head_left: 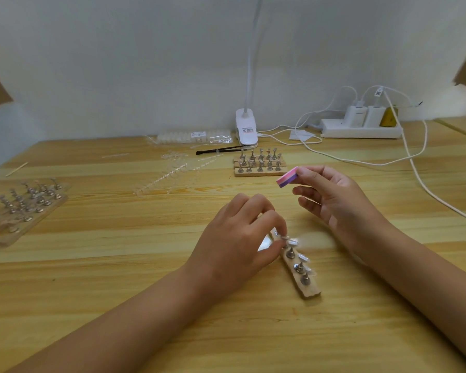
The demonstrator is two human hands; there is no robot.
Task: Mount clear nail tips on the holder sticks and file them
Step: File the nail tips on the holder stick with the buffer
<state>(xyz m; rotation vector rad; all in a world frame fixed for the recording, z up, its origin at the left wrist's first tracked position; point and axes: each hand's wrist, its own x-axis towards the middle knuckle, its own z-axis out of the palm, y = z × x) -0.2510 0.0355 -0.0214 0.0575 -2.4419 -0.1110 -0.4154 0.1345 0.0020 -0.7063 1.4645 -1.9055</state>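
Observation:
A narrow wooden strip (310,290) lies at the table's centre, carrying a row of metal holder sticks (297,268) with clear nail tips (302,257) on top. My left hand (240,238) pinches the clear tip on the far stick (285,238) with thumb and forefinger. Up and to the right, my right hand (331,196) holds a pink and purple buffer block (287,177) between thumb and fingers, raised above the table and apart from the strip.
More wooden strips with holders (259,164) stand behind; another group (24,203) lies at far left. Clear plastic tip sprues (172,170), a bag of tips (194,137), a black tool (218,150), a clip lamp (246,127), a power strip (361,127) and cables (414,157) fill the back.

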